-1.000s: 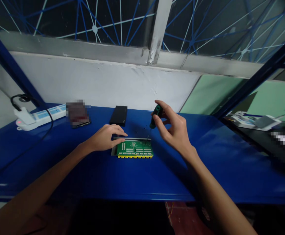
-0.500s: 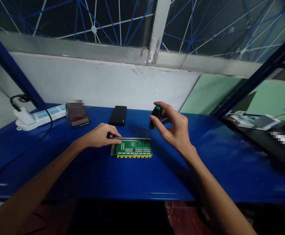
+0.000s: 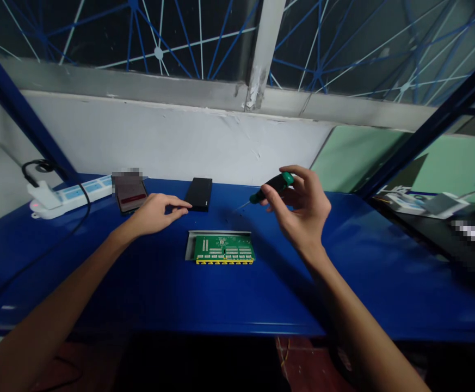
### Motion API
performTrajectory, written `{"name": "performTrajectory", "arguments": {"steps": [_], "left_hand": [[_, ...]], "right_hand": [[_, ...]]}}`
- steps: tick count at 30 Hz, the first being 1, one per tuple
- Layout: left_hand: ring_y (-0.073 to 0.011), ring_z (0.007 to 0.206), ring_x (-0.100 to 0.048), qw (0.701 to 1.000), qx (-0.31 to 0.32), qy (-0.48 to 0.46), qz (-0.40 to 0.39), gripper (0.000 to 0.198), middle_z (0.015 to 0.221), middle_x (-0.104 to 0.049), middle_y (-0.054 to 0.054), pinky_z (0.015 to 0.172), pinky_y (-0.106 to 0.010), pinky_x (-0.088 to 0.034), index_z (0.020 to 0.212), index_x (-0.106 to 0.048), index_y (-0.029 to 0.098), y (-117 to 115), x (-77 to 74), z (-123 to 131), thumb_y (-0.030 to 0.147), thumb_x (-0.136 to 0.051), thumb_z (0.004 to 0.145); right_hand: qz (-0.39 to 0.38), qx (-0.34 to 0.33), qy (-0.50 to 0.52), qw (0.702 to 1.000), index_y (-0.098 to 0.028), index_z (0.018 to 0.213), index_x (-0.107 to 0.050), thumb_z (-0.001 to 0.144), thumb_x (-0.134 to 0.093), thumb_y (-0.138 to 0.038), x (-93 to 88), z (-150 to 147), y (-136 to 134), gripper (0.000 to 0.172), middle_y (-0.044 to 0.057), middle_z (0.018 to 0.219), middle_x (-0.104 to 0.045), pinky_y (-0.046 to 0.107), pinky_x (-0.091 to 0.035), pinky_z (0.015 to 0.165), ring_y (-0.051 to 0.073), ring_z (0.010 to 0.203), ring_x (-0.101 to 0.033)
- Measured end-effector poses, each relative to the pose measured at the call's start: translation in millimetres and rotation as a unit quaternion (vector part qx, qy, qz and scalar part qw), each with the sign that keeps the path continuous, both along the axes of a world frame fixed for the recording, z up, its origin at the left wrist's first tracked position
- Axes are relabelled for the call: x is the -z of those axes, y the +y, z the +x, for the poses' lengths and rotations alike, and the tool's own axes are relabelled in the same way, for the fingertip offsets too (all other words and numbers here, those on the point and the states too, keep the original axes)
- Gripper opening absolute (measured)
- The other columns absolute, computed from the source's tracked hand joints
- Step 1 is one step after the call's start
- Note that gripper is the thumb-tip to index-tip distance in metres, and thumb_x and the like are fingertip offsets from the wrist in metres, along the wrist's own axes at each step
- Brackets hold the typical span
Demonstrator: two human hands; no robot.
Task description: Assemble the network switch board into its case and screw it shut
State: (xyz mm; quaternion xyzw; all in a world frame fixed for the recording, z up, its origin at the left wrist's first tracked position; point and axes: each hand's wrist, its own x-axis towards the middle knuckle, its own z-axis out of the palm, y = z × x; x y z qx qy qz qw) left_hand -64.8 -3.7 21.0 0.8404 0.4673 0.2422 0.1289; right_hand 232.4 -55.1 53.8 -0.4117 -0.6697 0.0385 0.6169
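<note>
My right hand (image 3: pixel 304 209) grips a green-and-black screwdriver (image 3: pixel 272 188) by its handle. Its thin shaft points left and down, above the table and clear of the board. My left hand (image 3: pixel 159 212) has its fingers stretched out, with thumb and forefinger apart. The fingertips are at the front left corner of a flat black case (image 3: pixel 198 194); whether they touch it I cannot tell. Between my hands and closer to me lies a green circuit board (image 3: pixel 231 245) with a row of yellow ports along its near edge. It sits in a grey metal tray (image 3: pixel 190 249).
Several tiny dark screws lie behind the board. At the left are a phone (image 3: pixel 130 198) and a white power strip (image 3: pixel 80 191) with a black cable (image 3: pixel 85 209). The blue table (image 3: pixel 159 294) meets a white wall. A white adapter (image 3: pixel 443 204) is at the far right.
My left hand has let go of the metal tray and moved back to the black case. My right hand has lifted the screwdriver off the board and tilted it towards horizontal.
</note>
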Motion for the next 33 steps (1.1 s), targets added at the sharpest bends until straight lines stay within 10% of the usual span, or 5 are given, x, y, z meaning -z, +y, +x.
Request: {"name": "performTrajectory", "arguments": {"steps": [12,33], "left_hand": [[-0.0227,0.090,-0.071,0.998,0.049,0.034,-0.033,0.031,0.101,-0.076,-0.007,0.081,-0.034,-0.051,0.105,-0.076,0.023,-0.9,11.6,11.6,0.026,-0.052,0.085],[-0.0224,0.093,-0.069,0.999,0.044,0.022,-0.025,0.033,0.106,-0.075,-0.009,0.083,-0.034,-0.050,0.108,-0.075,0.023,0.0,14.6,11.8,0.030,-0.053,0.085]], "right_hand": [[-0.097,-0.110,-0.073,0.986,-0.023,0.097,-0.047,0.084,-0.069,-0.032,32.1,-27.9,0.5,0.027,0.002,0.089,-0.068,0.030,-0.062,0.066,0.016,0.074,-0.069],[-0.121,-0.115,-0.052,0.985,-0.023,0.098,-0.048,0.083,-0.070,-0.035,31.0,-28.5,-1.8,0.030,0.002,0.087,-0.067,0.030,-0.062,0.065,0.016,0.071,-0.069]]}}
